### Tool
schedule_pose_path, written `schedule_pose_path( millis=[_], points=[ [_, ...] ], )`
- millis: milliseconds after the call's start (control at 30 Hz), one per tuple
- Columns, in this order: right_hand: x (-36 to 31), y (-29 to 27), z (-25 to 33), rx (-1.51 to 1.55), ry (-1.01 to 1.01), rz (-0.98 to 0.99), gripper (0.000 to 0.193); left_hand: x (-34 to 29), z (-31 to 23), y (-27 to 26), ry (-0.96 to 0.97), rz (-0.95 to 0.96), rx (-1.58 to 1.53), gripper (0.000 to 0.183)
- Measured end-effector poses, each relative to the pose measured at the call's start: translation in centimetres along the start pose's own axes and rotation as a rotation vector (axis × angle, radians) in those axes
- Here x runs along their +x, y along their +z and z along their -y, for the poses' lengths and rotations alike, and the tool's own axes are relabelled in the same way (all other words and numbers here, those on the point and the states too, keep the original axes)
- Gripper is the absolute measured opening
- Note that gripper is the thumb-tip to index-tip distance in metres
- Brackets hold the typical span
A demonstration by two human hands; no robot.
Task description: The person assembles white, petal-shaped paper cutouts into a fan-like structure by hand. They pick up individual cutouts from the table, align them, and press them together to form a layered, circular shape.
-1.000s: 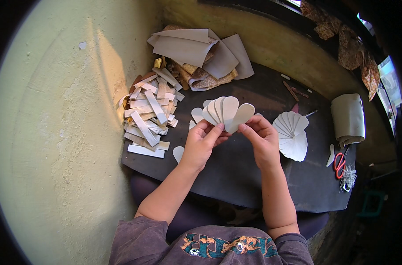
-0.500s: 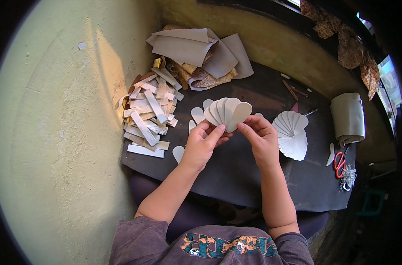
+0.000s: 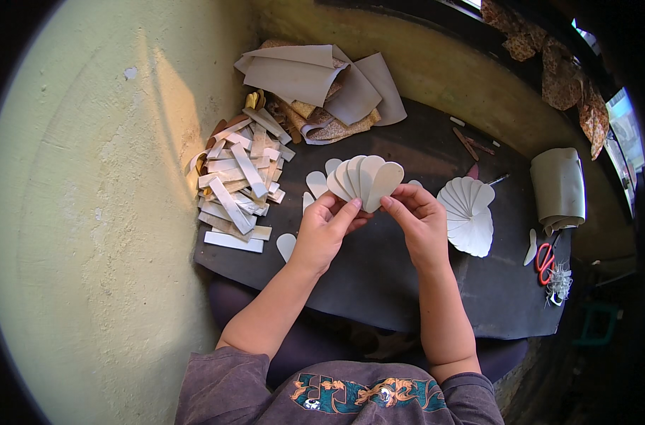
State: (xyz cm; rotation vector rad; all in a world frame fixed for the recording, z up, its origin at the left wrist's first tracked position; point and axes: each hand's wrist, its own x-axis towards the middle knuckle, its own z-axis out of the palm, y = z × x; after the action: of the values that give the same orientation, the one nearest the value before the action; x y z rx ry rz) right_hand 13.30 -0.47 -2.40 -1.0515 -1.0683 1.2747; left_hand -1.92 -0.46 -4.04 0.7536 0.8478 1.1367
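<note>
Between my hands, above the dark tabletop, is a small fan of pale rounded petal-shaped pieces (image 3: 365, 181). Their rounded ends point away from me and overlap from left to right. My left hand (image 3: 329, 225) pinches the narrow lower ends, thumb in front and fingers behind. With thumb and fingers, my right hand (image 3: 416, 216) grips the rightmost piece near its lower edge. Loose pieces of the same kind (image 3: 286, 246) lie on the table to the left of and behind my left hand. Right of my right hand rests a larger fanned set of white pieces (image 3: 470, 216).
A heap of flat pale strips (image 3: 241, 184) lies at the left by the wall. Folded grey and patterned sheets (image 3: 329, 85) are piled at the back. On the right stand a rolled grey sheet (image 3: 558, 190) and red-handled scissors (image 3: 544, 262) beside clear tangled scraps (image 3: 559, 284).
</note>
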Motion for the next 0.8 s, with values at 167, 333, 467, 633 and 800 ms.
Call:
schedule_pose_path(
  millis=[167,333,467,633,800],
  points=[
    [0.04,-0.04,-0.10,-0.021,-0.009,0.002,0.018,0.03,0.16,-0.12,0.003,0.006,0.016,0.025],
    [0.06,-0.04,-0.22,-0.046,-0.018,-0.008,0.017,-0.06,0.01,0.06,-0.004,0.009,0.005,0.025],
    [0.06,0.01,-0.31,-0.054,-0.030,-0.014,0.017,-0.01,0.10,-0.04,-0.016,0.010,-0.001,0.026],
    [0.04,0.05,-0.30,-0.064,-0.028,-0.019,0.017,-0.02,0.21,-0.04,0.033,0.036,-0.012,0.030],
    [0.04,0.02,-0.44,-0.063,-0.013,-0.006,0.017,0.09,0.58,-0.05,0.052,0.044,-0.043,0.034]
  ],
)
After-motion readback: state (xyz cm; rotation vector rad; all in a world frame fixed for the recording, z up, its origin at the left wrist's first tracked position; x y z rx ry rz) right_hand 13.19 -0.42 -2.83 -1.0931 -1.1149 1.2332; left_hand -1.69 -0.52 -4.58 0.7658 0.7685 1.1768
